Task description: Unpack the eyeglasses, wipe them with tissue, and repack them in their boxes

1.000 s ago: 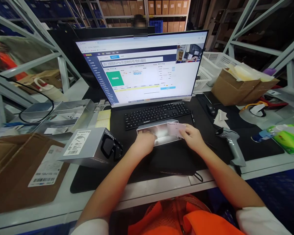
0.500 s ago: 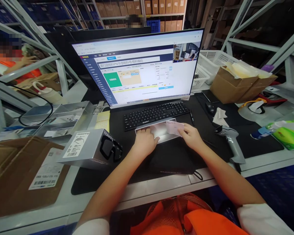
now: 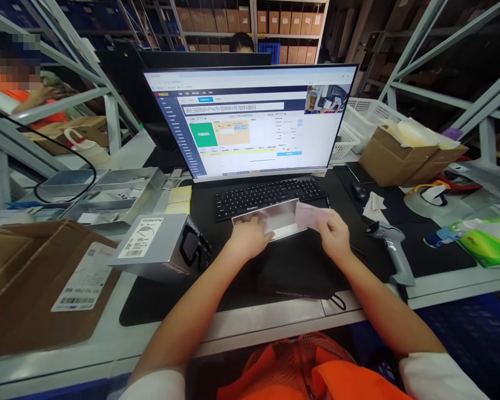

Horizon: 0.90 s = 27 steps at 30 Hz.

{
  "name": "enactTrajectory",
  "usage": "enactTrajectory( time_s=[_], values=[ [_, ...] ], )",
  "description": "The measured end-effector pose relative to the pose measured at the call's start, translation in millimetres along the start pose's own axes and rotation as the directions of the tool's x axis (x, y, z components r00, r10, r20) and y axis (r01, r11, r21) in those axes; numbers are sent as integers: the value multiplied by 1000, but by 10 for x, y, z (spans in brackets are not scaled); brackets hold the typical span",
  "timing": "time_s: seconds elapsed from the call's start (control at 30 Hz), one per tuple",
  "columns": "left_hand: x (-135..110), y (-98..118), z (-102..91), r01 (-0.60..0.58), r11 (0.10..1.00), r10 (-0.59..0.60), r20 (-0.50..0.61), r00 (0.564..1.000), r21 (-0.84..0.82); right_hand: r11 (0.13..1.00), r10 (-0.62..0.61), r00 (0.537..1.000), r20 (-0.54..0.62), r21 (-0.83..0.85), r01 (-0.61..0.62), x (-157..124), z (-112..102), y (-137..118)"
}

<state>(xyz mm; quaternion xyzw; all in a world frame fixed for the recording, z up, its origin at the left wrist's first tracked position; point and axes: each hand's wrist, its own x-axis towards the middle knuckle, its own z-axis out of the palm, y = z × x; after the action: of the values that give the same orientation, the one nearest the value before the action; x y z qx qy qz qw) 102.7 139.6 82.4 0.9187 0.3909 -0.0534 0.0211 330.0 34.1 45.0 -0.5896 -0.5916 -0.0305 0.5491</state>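
Taking the silver tray (image 3: 289, 230) as the dial's centre, twelve toward the monitor (image 3: 250, 125), my right grip (image 3: 334, 236) pinches the pale pink card (image 3: 310, 214) at three o'clock, by its outer end only. The card's free end comes up to the tray's right end; I can't tell whether they touch. Held that far out, it could bend or snag on the rim if I brought it across too low, and a loose pinch could let it twist away.

My left grip (image 3: 252, 236) is at the tray's nine o'clock end, fingers dipped in over the edge, thumb on the near side. Whether it clamps anything in there is hidden. If those fingers only rest, a knock from the right could swing the tray round.

At twelve the keyboard (image 3: 270, 194) sits so close that a push away from me could press keys. At five, the black pouch (image 3: 294, 275) lies near the table (image 3: 275, 321) edge; a dragging forearm could catch its cord loop (image 3: 338, 303) and pull it off.
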Motion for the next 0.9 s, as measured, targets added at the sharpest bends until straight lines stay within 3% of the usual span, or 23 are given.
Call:
enactTrajectory(
  time_s=[0.1, 0.27, 0.4, 0.53, 0.67, 0.77, 0.9],
  values=[
    [-20, 47, 19, -45, 999, 45, -19, 999, -20, 997, -37, 992, 123, -67, 46, 12, 46, -45],
    [-2, 95, 36, -160, 983, 160, -2, 987, -92, 982, 63, 980, 189, -188, -27, 39, 111, -47],
    [42, 95, 76, -201, 960, 205, 3, 979, -194, 983, 175, 954, 242, -90, -158, 47, 148, -30],
    [81, 101, 147, -235, 902, 254, 4, 967, -363, 966, 256, 942, 217, -9, -260, 39, 170, -17],
    [96, 125, 159, -287, 867, 266, -108, 958, -407, 963, 251, 946, 203, 45, -265, 28, 162, 2],
    [100, 113, 121, -293, 831, 233, -182, 955, -474, 962, 251, 947, 199, 59, -268, 27, 145, 22],
    [132, 38, 76, -142, 823, 24, -217, 976, -550, 948, 298, 938, 176, 61, -312, 27, 135, 53]
  ],
)
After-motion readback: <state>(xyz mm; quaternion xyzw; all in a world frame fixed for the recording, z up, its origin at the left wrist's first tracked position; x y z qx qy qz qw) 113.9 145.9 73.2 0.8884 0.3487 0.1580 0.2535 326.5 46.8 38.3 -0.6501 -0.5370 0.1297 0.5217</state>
